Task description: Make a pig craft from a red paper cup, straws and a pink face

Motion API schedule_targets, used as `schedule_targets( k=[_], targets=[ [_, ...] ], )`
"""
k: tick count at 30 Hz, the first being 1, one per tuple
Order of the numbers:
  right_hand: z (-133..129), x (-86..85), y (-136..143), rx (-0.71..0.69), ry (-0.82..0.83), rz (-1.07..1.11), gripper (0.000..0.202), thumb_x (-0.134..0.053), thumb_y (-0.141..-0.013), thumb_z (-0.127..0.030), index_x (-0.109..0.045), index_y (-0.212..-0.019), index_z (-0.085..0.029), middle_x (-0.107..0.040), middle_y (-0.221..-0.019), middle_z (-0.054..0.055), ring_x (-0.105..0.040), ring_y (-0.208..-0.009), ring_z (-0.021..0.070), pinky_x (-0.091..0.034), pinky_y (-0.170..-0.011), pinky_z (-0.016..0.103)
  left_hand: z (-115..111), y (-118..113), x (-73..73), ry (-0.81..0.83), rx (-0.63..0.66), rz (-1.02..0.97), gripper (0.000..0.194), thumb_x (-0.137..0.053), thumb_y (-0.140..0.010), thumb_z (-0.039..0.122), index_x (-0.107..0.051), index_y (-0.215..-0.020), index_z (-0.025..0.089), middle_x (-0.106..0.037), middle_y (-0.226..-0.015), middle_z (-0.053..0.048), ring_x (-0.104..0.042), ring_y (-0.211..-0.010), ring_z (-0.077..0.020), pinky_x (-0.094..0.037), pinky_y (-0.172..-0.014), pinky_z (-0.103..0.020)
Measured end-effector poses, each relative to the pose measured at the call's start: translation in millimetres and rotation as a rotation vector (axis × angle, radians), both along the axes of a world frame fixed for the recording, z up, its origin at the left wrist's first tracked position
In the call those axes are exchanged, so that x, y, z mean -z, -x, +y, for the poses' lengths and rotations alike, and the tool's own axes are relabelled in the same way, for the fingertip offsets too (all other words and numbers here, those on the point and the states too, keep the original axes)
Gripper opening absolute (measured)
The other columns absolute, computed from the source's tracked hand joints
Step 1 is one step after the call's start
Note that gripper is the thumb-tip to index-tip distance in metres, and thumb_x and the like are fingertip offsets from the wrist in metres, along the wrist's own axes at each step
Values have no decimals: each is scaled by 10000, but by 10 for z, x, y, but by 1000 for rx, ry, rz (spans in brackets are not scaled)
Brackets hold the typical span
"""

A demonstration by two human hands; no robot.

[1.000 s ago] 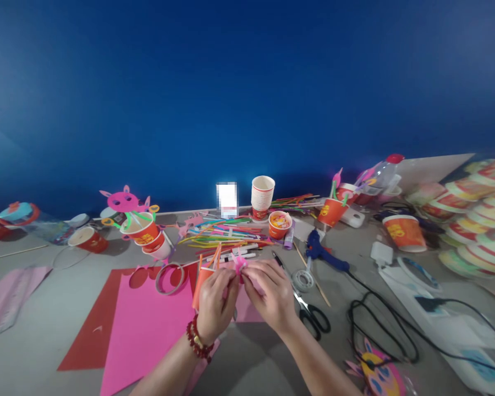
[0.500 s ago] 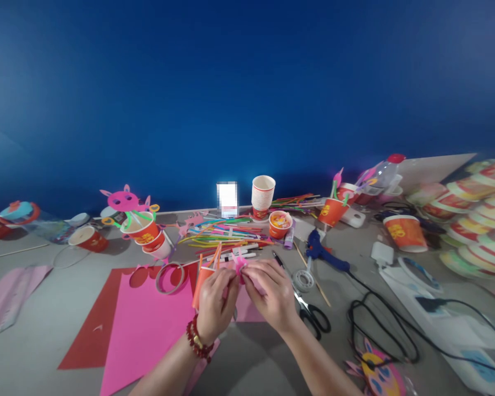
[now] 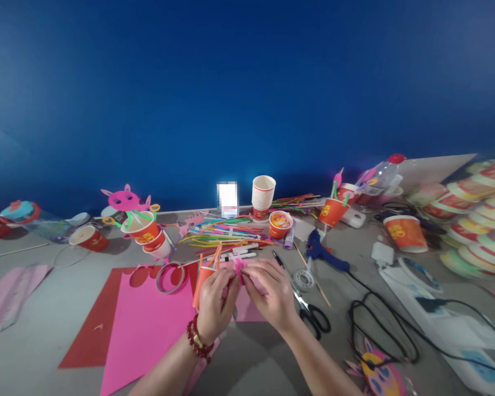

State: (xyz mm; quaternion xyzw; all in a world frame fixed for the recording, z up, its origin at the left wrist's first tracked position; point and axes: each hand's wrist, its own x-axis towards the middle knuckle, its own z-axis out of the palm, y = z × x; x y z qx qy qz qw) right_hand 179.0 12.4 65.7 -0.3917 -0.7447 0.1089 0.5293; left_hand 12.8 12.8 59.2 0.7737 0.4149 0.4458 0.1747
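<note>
Both hands meet over the middle of the table, pinching a small pink cutout (image 3: pixel 240 265) between their fingertips. My left hand (image 3: pixel 219 300), with a dark red bead bracelet at the wrist, grips its left side. My right hand (image 3: pixel 271 291) holds the right side; its fingers hide much of the piece. Just left of my left hand stands an orange cup (image 3: pixel 204 276) with orange strips sticking out. Under the hands lies a pale pink sheet (image 3: pixel 251 311). Black-handled scissors (image 3: pixel 314 319) and a tape roll (image 3: pixel 303 280) lie to the right of my right hand.
Pink paper (image 3: pixel 148 330) overlaps red paper (image 3: pixel 88 330) on the left. A blue glue gun (image 3: pixel 325 253) trails a black cable at right, near a white power strip (image 3: pixel 441 324). Stacked paper cups (image 3: pixel 263 195) and coloured pipe cleaners (image 3: pixel 223 234) are at the back.
The pink cutout has turned slightly between my fingertips. Both hands stay in nearly the same place, and the things on the table have not moved.
</note>
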Motion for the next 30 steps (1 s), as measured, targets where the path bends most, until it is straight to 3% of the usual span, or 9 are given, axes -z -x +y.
schedule_targets(
  k=[20, 30],
  targets=[
    [23, -29, -19, -8, 12, 9, 209, -606, -910, -70, -691, -1026, -221, -758, -946, 65, -703, -926, 239, -565, -829, 401, 8, 19, 18, -40, 0, 32, 113, -474, -948, 134, -564, -929, 201, -624, -764, -29, -592, -699, -172, -472, -639, -278],
    [41, -3, -57, -37, -51, -115, 225, -620, -892, -60, -682, -1053, -205, -761, -983, 81, -693, -918, 244, -581, -841, 420, 19, 23, 15, -39, -3, 53, 112, -474, -948, 125, -553, -925, 201, -630, -782, -31, -596, -719, -172, -465, -656, -281]
  ],
)
